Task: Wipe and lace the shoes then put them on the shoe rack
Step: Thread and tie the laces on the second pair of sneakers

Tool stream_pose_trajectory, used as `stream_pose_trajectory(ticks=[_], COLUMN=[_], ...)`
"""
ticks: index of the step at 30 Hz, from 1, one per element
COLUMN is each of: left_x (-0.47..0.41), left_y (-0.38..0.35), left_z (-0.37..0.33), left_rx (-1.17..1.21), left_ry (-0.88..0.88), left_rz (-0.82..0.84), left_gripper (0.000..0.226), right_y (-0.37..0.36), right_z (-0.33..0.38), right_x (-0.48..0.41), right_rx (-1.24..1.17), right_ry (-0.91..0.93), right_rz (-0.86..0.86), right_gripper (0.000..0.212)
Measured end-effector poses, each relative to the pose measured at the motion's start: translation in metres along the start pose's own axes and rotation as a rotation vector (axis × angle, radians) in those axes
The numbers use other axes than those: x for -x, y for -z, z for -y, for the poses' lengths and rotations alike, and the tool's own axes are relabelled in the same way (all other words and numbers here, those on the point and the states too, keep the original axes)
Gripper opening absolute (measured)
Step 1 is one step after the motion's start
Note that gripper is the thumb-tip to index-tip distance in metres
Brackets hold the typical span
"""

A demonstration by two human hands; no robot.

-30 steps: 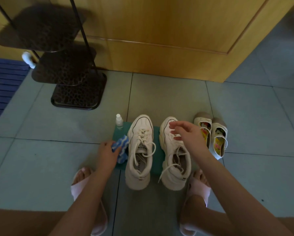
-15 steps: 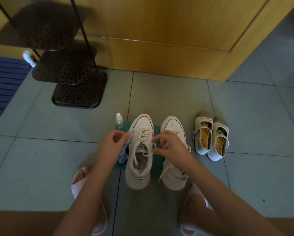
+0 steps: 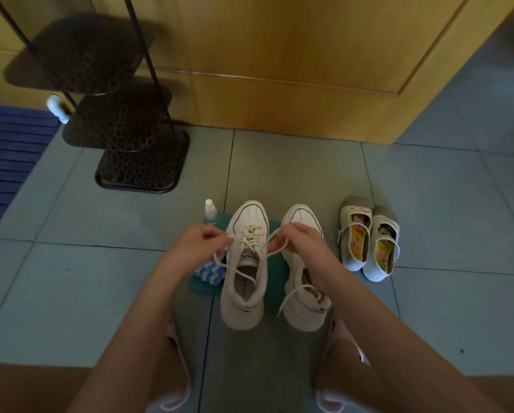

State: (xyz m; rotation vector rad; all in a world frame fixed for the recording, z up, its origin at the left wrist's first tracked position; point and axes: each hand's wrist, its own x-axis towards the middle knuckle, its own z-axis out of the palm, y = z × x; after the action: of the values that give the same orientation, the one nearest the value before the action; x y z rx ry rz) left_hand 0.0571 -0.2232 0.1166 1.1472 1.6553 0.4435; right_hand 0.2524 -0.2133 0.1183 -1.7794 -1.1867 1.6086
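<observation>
Two cream sneakers stand side by side on a teal mat (image 3: 275,275) on the tiled floor. Over the left sneaker (image 3: 243,293), my left hand (image 3: 203,244) and my right hand (image 3: 302,242) each pinch one end of its cream lace (image 3: 240,271), pulled out to either side. The right sneaker (image 3: 305,305) lies partly under my right wrist, its lace hanging loose. A blue-and-white cloth (image 3: 209,273) lies on the mat beside the left sneaker. The dark metal shoe rack (image 3: 121,135) stands at the far left.
A small clear spray bottle (image 3: 210,212) stands at the mat's far left corner. A pair of small white strap shoes (image 3: 369,241) sits to the right. A wooden door (image 3: 279,55) spans the back. A blue ribbed mat (image 3: 8,156) lies far left. My slippered feet flank the sneakers.
My left hand let go of the blue-and-white cloth, which now lies on the mat. Both hands moved to the left sneaker and took hold of its lace ends.
</observation>
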Motion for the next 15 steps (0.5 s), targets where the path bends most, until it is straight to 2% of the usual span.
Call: stream_pose_trajectory(ticks=[3,5,8,11,15], left_x=[0.000,-0.001,-0.005,-0.015,-0.026], left_y=[0.016,0.023,0.027,0.026,0.019], left_z=[-0.018,-0.030,-0.045,-0.049,-0.045], left_rx=[0.061,0.185,0.288,0.283,0.141], left_ry=[-0.050,-0.087,-0.102,-0.128,-0.252], left_rz=[-0.028,-0.030,0.058,0.167,0.159], left_gripper=[0.006,0.010,0.017,0.021,0.026], right_y=[0.010,0.014,0.021,0.024,0.022], right_z=[0.017,0.029,0.047,0.055,0.047], right_x=[0.000,-0.003,-0.008,-0.013,-0.018], right_rx=[0.007,0.043,-0.012,0.150,0.388], right_ry=[0.072,0.114,0.150,0.211,0.339], right_rz=[0.002,-0.030,-0.027,-0.031,-0.112], right_gripper=[0.011,0.015,0.023,0.021,0.016])
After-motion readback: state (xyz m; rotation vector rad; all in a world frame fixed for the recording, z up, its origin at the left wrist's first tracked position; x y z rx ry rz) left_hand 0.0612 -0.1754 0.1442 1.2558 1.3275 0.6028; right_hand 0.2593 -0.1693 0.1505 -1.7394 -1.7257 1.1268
